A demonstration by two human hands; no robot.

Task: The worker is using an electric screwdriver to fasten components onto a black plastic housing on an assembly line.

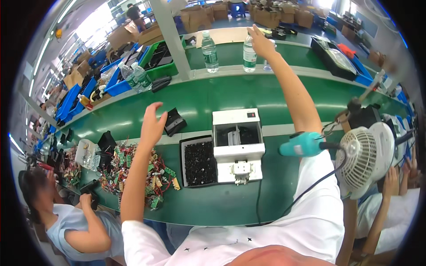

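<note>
My left hand [154, 124] hovers over the green bench with its fingers apart and nothing in it, beside a black plastic housing [175, 122]. Stretched far forward, my right hand [262, 43] is at the top of a clear water bottle [249, 57] that stands upright on the shelf. Its fingers look extended past the bottle's neck; whether they press on it is hard to see. Another water bottle [210, 53] stands to its left. Before me sits a white bench machine [238, 146], with a black tray [198, 162] of small dark parts on its left.
Wired circuit boards [137, 170] lie heaped at the left. A teal tool [301, 145] hangs near my right arm, beside a white fan [357, 155]. Two bottles [135, 77] lean by a green crate [166, 62]. A co-worker [84, 230] sits at the left; others' hands show at the right.
</note>
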